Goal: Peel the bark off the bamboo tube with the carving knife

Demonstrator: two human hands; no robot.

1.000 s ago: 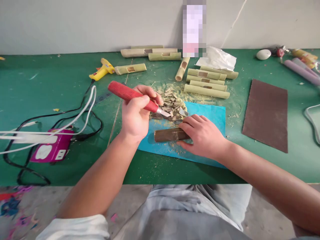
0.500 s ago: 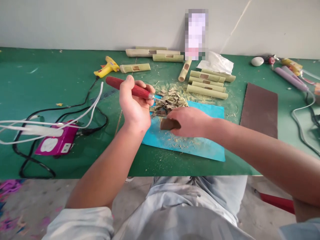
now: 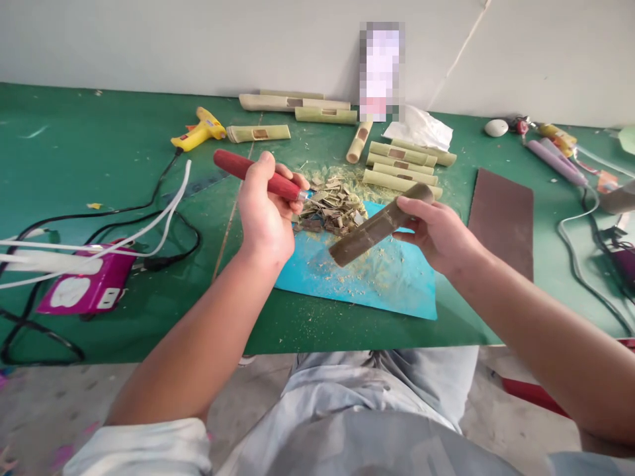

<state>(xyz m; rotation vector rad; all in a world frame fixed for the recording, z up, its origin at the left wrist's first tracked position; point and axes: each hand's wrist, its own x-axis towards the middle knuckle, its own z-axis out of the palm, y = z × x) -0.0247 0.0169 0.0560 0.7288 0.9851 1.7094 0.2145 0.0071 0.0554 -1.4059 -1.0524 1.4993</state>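
Clock face: centred on the blue sheet (image 3: 397, 277), with 12 o'clock towards the wall (image 3: 198, 49).
Left hand (image 3: 268, 211): fingers curled around the red-handled tool (image 3: 253, 173), thumb laid along the handle; held at 10 o'clock.
Red-handled tool: slanted from 10 to 4 o'clock, its metal end pointed at the chips; the blade's tip cannot be made out clearly.
Right hand (image 3: 444, 235): thumb and fingers narrowed on the far end of the dark bamboo tube (image 3: 372, 228).
Dark bamboo tube: held over the blue sheet, tilted across it with its ends towards 2 and 8 o'clock.
Chips (image 3: 335, 208): heaped at 11 o'clock, beside the near end of the tube; fine dust is scattered on the sheet.
Notched bamboo pieces (image 3: 403, 153): grouped at 1 o'clock, with others laid between 11 and 12 o'clock.
Yellow glue gun (image 3: 198, 134): laid between 10 and 11 o'clock, close to a single bamboo piece (image 3: 270, 133).
Magenta power box (image 3: 92, 284): placed at 9 o'clock, surrounded by cables.
Brown sheet (image 3: 501, 225): laid flat near 3 o'clock on the green table (image 3: 149, 330).
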